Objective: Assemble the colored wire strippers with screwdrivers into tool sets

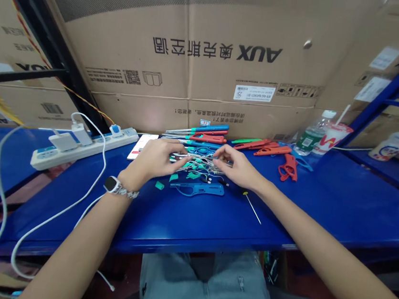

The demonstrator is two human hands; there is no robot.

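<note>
Over a small heap of parts, my left hand (160, 157) and my right hand (235, 167) face each other with fingers pinched. A thin metal rod (200, 157) spans the gap between my fingertips; its exact kind is too small to tell. Beneath lie thin wires and small metal parts (215, 169), partly covered by my fingers. Nearer me rests a blue lighter casing half (204, 188), with small green plastic pieces (160, 185) to its left. Right of it is a thin screwdriver (252, 208) with a yellow handle. Blue and red long-necked lighters (208, 133) lie behind my hands.
Red and orange casing pieces (273, 150) lie at the back right, before a water bottle (312, 133) and a paper cup (332, 138). On the left are a white power strip (87, 149) and loose cables. Cardboard (208, 73) walls the back of the blue table (190, 230).
</note>
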